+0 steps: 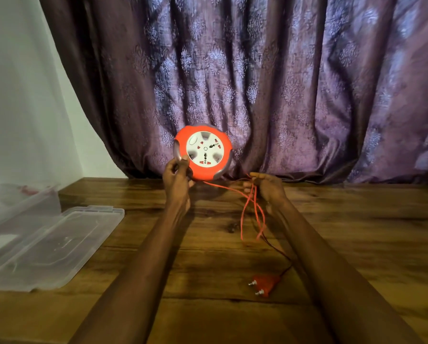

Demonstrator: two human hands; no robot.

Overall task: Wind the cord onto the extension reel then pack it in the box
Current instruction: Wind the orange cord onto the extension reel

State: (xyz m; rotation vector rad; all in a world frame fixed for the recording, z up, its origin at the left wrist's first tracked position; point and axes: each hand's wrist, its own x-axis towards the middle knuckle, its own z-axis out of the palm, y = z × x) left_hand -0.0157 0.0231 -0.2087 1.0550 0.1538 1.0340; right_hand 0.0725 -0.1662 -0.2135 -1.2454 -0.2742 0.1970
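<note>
**Reel held up, cord loose**

The reel is held upright above the worktop, sockets facing the camera, the left hand clenched on its lower-left edge. The cord runs from the reel to the right hand, whose grip pinches several strands; loops hang down to the plug lying on the worktop. The open box and its lid sit far left.

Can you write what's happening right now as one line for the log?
left hand: holds reel up | right hand: holds cord loops | plug: on table | box: open, left
</note>
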